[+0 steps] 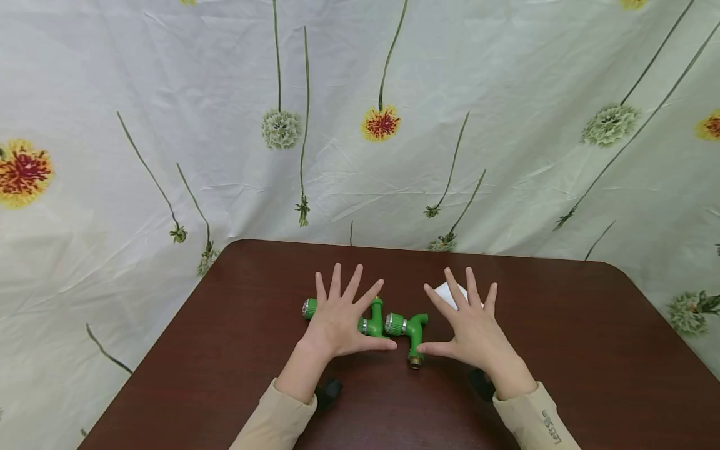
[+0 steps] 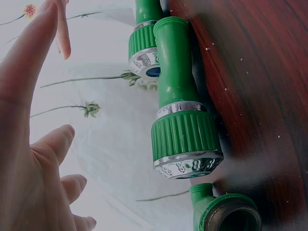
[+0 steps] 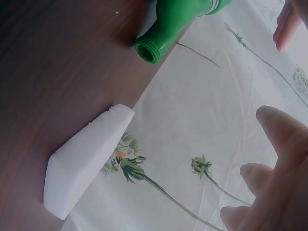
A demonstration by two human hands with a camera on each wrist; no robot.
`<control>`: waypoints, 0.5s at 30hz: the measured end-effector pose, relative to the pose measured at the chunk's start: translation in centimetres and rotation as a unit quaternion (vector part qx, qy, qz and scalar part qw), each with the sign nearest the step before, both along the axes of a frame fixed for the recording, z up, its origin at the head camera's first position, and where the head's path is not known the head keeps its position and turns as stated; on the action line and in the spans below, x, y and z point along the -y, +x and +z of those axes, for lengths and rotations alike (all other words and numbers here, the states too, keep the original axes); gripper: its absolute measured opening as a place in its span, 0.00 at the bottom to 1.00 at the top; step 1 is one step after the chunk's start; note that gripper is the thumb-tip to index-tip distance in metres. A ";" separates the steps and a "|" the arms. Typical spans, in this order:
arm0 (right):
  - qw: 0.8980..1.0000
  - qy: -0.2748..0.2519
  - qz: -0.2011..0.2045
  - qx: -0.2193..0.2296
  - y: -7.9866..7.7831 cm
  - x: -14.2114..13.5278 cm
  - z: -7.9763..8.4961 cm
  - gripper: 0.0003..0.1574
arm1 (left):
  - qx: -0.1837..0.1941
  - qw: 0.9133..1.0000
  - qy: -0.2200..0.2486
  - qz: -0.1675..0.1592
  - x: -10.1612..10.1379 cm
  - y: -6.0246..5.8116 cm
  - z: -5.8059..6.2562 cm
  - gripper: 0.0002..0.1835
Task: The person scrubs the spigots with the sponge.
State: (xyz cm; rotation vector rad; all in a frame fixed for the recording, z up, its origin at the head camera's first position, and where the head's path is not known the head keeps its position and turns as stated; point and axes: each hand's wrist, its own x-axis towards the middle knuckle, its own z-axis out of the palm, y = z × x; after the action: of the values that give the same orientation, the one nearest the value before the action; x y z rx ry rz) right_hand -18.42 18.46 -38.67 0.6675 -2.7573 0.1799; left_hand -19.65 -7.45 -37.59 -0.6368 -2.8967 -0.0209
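Both hands are spread with straight fingers above the table, holding nothing. Below my left hand [image 1: 337, 322] lie green plastic taps with ribbed, silver-faced knobs. One tap's knob [image 1: 310, 308] shows left of that hand, its body hidden behind the palm. A middle tap [image 1: 375, 319] appears between thumb and forefinger. Between the two thumbs sits a third tap [image 1: 415, 334], its brass-coloured threaded end pointing toward me. My right hand [image 1: 472, 328] hovers to its right, its thumb tip overlapping that tap in the head view. Behind the right fingers is a white block [image 3: 86, 159], partly hidden in the head view.
The dark red-brown table [image 1: 225, 375] has rounded far corners. A pale cloth [image 1: 225, 94] printed with flowers hangs behind it. Black bands [image 1: 329, 394] show at the wrists.
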 end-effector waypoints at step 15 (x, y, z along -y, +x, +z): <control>1.000 0.002 0.001 -0.003 0.2 0.1 0.3 0.66 | 0.000 1.000 -0.002 0.001 0.0 0.0 0.0 0.58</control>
State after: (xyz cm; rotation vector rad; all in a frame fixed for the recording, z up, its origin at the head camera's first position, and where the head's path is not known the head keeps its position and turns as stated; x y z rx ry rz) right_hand -18.21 18.41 -38.40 0.6709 -2.7528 0.1715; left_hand -19.64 -7.48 -37.58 -0.6338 -2.8977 -0.0155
